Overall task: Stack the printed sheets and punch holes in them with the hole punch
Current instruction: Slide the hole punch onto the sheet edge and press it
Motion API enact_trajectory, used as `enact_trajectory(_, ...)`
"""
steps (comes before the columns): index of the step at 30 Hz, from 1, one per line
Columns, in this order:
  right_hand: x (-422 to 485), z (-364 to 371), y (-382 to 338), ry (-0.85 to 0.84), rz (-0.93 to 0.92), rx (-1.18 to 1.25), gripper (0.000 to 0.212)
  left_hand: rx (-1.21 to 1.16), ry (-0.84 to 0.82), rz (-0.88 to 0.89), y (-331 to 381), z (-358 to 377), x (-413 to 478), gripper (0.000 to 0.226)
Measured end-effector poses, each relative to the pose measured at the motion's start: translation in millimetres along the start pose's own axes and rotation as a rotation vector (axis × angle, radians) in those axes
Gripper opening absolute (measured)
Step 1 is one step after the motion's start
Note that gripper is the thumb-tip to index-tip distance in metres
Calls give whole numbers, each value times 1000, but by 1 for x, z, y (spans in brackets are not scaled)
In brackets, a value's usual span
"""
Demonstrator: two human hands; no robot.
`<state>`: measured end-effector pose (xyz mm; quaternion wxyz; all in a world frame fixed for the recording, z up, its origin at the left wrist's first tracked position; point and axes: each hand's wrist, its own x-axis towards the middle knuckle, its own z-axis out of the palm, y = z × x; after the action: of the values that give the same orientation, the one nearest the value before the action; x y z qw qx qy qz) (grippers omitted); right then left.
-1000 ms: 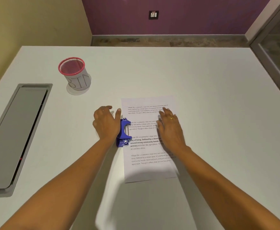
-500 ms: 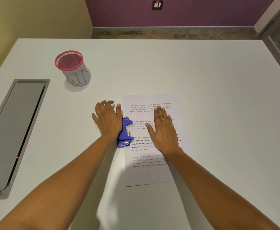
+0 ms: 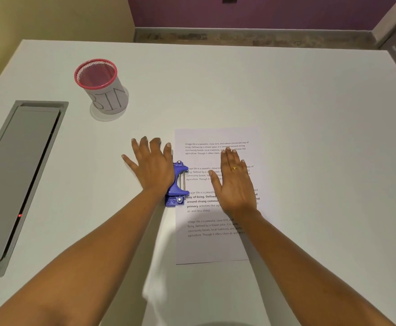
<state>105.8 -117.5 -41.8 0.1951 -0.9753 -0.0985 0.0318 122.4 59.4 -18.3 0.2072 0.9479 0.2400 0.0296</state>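
Both arms outstretched, left grip (image 3: 153, 167) and right grip (image 3: 233, 182) flat, fingers straight

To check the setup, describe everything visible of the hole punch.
The hole punch is blue and looks plastic, with thin metal rods and silver rivets near both ends. It sits on the white table at the left edge of the printed sheets, about midway along, overlapping that edge. The left hand lies flat over its left part, fingers straight.
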Motion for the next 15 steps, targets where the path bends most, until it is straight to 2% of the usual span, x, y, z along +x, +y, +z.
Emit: enact_trajectory(15, -4, 1, -2, 61, -21, 38, 60, 51, 24, 8, -12, 13, 0, 39)
